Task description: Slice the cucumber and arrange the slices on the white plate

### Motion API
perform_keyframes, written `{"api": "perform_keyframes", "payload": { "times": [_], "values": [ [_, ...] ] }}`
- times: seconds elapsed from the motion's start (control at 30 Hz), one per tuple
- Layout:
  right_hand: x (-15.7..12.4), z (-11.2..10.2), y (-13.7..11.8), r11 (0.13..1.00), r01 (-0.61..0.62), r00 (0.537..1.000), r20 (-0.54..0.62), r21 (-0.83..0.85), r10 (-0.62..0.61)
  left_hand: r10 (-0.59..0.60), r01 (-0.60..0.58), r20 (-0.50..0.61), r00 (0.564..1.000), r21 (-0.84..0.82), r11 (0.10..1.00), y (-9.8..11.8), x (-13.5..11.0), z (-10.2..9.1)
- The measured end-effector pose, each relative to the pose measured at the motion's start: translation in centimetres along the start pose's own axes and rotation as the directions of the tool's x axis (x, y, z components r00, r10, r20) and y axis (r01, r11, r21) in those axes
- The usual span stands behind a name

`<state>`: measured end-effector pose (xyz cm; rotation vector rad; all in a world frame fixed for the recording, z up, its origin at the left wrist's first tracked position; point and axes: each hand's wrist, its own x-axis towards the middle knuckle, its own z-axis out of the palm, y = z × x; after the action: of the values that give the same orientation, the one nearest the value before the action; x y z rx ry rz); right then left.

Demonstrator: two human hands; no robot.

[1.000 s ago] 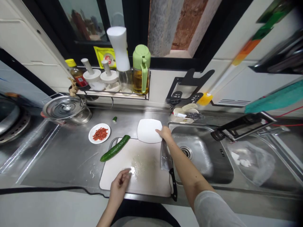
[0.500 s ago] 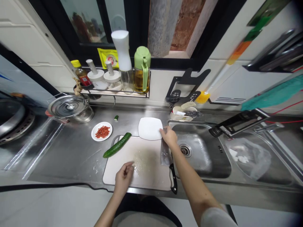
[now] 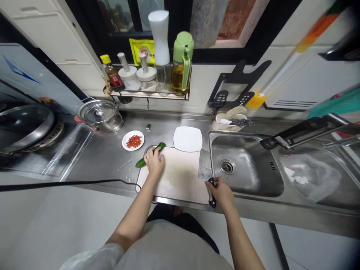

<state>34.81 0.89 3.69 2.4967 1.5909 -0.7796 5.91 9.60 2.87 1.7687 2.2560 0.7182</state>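
A whole green cucumber point(image 3: 141, 163) lies slanted across the upper left corner of the pale cutting board point(image 3: 180, 187). My left hand point(image 3: 154, 162) rests over its middle, fingers curled round it. On the board's right edge a kitchen knife with a broad blade point(image 3: 205, 165) lies flat, its black handle towards me. My right hand point(image 3: 223, 192) has its fingers closed on that handle. Just behind the board sits a white squarish plate point(image 3: 188, 138), touched by neither hand. A cut cucumber end point(image 3: 148, 126) lies on the steel counter farther back.
Left of the board is a small white plate point(image 3: 124, 144) with chopped red pieces point(image 3: 134, 141). A lidded steel pot point(image 3: 99, 115) stands behind it. The sink point(image 3: 247, 176) with its black faucet point(image 3: 303, 131) is at right. Bottles line a wall rack point(image 3: 152, 94).
My right hand has left the white plate and come down to the knife handle. My left hand has moved from above the board up and left onto the cucumber. The view has shifted.
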Motion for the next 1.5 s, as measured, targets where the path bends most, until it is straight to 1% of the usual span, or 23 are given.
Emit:
{"api": "perform_keyframes", "payload": {
  "times": [0.1, 0.23, 0.4, 0.5, 0.57, 0.63, 0.7, 0.8, 0.9, 0.97, 1.07, 1.23, 1.3, 1.4, 1.47, 1.5],
  "values": [
    [0.0, 0.2, -0.5, 1.0, -0.026, 1.0, 0.013, -0.008, 0.026, 0.049, -0.067, 0.11, 0.993, 0.159, 0.985, -1.2, 1.1, -0.2],
    [0.2, 0.5, -0.7, 1.0, -0.031, 1.0, 0.004, 0.001, 0.031, 0.101, -0.162, 0.227, 0.969, 0.268, 0.95, -2.8, 1.9, -0.8],
    [0.7, 1.2, -0.3, 0.999, -0.022, 1.0, -0.019, 0.023, 0.023, 0.113, -0.199, 0.265, 0.958, 0.323, 0.925, -3.6, 1.9, -0.9],
    [0.5, 1.0, -0.3, 1.0, -0.012, 0.999, -0.043, 0.005, 0.012, 0.158, -0.258, 0.32, 0.934, 0.3, 0.918, -3.8, 1.1, -1.3],
    [0.2, 0.6, -0.4, 1.0, 0.002, 0.998, -0.056, -0.001, -0.002, 0.206, -0.311, 0.357, 0.911, 0.266, 0.913, -3.9, 0.3, -1.7],
    [-0.2, 0.3, -0.4, 1.0, 0.009, 0.999, -0.047, 0.003, -0.009, 0.259, -0.368, 0.403, 0.878, 0.222, 0.903, -4.1, -0.6, -2.2],
    [-0.6, 0.1, -0.3, 1.0, 0.013, 0.999, -0.032, 0.01, -0.013, 0.313, -0.425, 0.45, 0.836, 0.172, 0.889, -4.3, -1.6, -2.5],
    [-1.3, -0.2, 0.1, 0.999, 0.013, 1.0, -0.026, 0.029, -0.013, 0.416, -0.517, 0.498, 0.761, 0.077, 0.853, -4.4, -3.0, -2.7],
    [-2.1, -0.4, 0.6, 0.997, -0.018, 1.0, 0.001, 0.069, 0.018, 0.501, -0.58, 0.511, 0.699, -0.005, 0.814, -4.3, -4.2, -2.6],
    [-2.5, -0.3, 1.0, 0.993, -0.023, 0.999, 0.026, 0.113, 0.02, 0.533, -0.602, 0.513, 0.673, -0.038, 0.797, -4.2, -4.7, -2.6],
    [-2.8, 0.3, 1.6, 0.984, -0.003, 1.0, 0.028, 0.178, -0.002, 0.554, -0.609, 0.498, 0.667, -0.064, 0.791, -4.0, -5.1, -2.5],
    [-2.5, 1.7, 2.2, 0.975, 0.026, 0.999, 0.03, 0.219, -0.033, 0.569, -0.581, 0.427, 0.703, -0.118, 0.806, -2.7, -4.8, -2.0],
    [-2.3, 2.0, 2.2, 0.969, 0.052, 0.998, 0.02, 0.241, -0.058, 0.576, -0.572, 0.411, 0.706, -0.149, 0.807, -2.1, -4.4, -1.6],
    [-2.4, 2.0, 1.7, 0.96, 0.119, 0.992, 0.007, 0.252, -0.125, 0.615, -0.595, 0.416, 0.669, -0.197, 0.78, -1.6, -4.2, -1.1],
    [-2.5, 1.7, 1.1, 0.966, 0.151, 0.987, 0.023, 0.21, -0.159, 0.649, -0.63, 0.407, 0.643, -0.2, 0.75, -1.7, -4.3, -0.8],
    [-2.5, 1.5, 0.8, 0.973, 0.155, 0.986, 0.035, 0.17, -0.163, 0.66, -0.645, 0.395, 0.639, -0.192, 0.74, -1.8, -4.5, -0.6]
  ]
}}
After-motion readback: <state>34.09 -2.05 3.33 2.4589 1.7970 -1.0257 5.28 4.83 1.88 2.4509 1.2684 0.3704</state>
